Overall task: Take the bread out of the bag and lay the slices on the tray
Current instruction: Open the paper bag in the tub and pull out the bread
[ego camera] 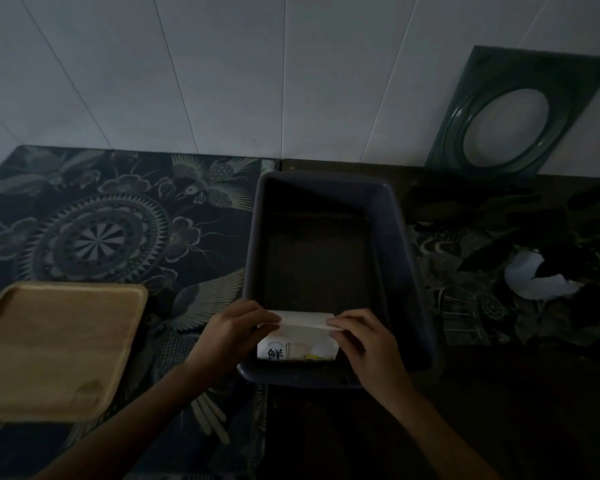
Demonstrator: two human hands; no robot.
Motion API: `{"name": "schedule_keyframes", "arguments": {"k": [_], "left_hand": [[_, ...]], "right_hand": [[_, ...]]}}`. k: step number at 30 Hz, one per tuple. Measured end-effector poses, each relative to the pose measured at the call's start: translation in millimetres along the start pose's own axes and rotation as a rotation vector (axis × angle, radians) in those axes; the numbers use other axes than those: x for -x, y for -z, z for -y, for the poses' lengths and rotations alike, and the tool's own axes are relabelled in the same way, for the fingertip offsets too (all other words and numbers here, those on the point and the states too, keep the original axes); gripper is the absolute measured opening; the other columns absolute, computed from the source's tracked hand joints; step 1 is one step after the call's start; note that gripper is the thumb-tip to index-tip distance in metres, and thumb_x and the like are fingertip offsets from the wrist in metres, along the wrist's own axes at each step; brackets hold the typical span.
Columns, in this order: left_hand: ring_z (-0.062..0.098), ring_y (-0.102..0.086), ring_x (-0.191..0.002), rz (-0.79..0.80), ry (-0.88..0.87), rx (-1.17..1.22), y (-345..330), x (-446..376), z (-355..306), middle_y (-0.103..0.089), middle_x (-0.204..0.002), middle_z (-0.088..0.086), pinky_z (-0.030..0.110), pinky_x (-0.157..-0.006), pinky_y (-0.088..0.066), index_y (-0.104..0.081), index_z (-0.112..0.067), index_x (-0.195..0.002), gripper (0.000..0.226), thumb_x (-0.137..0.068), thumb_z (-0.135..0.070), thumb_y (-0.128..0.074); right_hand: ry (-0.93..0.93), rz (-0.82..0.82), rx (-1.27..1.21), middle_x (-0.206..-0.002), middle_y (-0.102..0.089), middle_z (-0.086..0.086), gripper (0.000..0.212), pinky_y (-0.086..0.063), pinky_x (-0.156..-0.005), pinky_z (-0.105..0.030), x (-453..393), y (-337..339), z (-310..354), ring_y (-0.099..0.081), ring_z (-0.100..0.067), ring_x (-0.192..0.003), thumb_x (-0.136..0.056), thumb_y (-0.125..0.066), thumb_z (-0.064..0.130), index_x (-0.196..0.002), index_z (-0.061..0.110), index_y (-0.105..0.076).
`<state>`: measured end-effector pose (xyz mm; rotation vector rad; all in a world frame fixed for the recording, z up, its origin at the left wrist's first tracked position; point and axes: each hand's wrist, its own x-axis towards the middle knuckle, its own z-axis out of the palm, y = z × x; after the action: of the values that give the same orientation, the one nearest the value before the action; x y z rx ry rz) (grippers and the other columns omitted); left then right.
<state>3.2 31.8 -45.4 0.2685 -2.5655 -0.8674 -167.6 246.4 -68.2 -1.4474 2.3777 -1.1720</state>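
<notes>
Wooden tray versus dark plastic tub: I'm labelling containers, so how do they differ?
The flat wooden tray is light tan and shallow-rimmed; the dark plastic tub is deep-walled. The tray lies bare; the tub holds the white bread bag, gripped by both hands. Both are rectangular with rounded corners.

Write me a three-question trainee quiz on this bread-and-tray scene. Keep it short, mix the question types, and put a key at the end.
1. True or false: bread slices already lie on the wooden tray.
2. Where does the bread bag sit? A) in the dark bin, at its near end B) on the tray C) on the patterned mat
3. Which hands touch the bag's folded top?

Key
1. False; the tray is bare.
2. A.
3. Both: the left hand and the right hand pinch it with their fingers.
</notes>
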Motion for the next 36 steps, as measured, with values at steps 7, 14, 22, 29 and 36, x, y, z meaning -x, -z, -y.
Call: {"name": "schedule_keyframes", "arguments": {"k": [7,14,22,29,36], "left_hand": [[0.013,-0.069,-0.085,0.047,-0.028,0.027,5,-5,10,-0.075,-0.096,-0.001,0.037,-0.072,-0.06,-0.078,-0.013,-0.103,0.024,-0.091,-0.03,-0.065],[0.012,-0.066,-0.084,0.128,-0.146,0.02,9,-9,17,-0.071,-0.095,-0.002,0.034,-0.068,-0.058,-0.073,-0.021,-0.121,0.031,-0.095,-0.03,-0.059],[0.007,-0.066,-0.092,0.164,-0.22,0.07,14,-13,21,-0.07,-0.108,-0.006,0.027,-0.074,-0.058,-0.074,-0.02,-0.115,0.025,-0.092,-0.03,-0.069],[-0.003,-0.066,-0.09,0.209,-0.144,0.146,13,-22,21,-0.073,-0.103,-0.011,0.02,-0.079,-0.056,-0.077,-0.023,-0.11,0.023,-0.093,-0.035,-0.065],[-0.016,-0.061,-0.084,0.221,-0.04,0.161,11,-35,15,-0.064,-0.092,-0.029,0.003,-0.075,-0.046,-0.075,-0.03,-0.104,0.019,-0.094,-0.037,-0.061]], "right_hand": [[-0.023,-0.034,0.146,-0.115,-0.058,0.008,0.031,-0.049,-0.093,-0.015,5,-5,12,-0.058,-0.004,-0.108,-0.086,-0.078,0.015,-0.115,0.022,-0.072],[0.046,-0.051,0.23,-0.115,-0.063,0.002,0.036,-0.055,-0.091,-0.026,5,-3,17,-0.06,-0.009,-0.107,-0.091,-0.072,0.014,-0.126,0.021,-0.068],[0.035,-0.018,0.232,-0.113,-0.065,0.002,0.029,-0.056,-0.088,-0.027,-1,2,18,-0.062,-0.007,-0.103,-0.098,-0.06,0.027,-0.124,0.018,-0.071],[-0.026,0.024,0.124,-0.115,-0.059,0.013,0.025,-0.056,-0.084,-0.02,-7,5,20,-0.062,0.0,-0.103,-0.101,-0.054,0.039,-0.113,0.023,-0.069],[-0.049,0.117,0.057,-0.1,-0.059,0.018,0.028,-0.055,-0.073,-0.027,-25,12,12,-0.064,-0.004,-0.088,-0.101,-0.051,0.047,-0.098,0.023,-0.067]]}}
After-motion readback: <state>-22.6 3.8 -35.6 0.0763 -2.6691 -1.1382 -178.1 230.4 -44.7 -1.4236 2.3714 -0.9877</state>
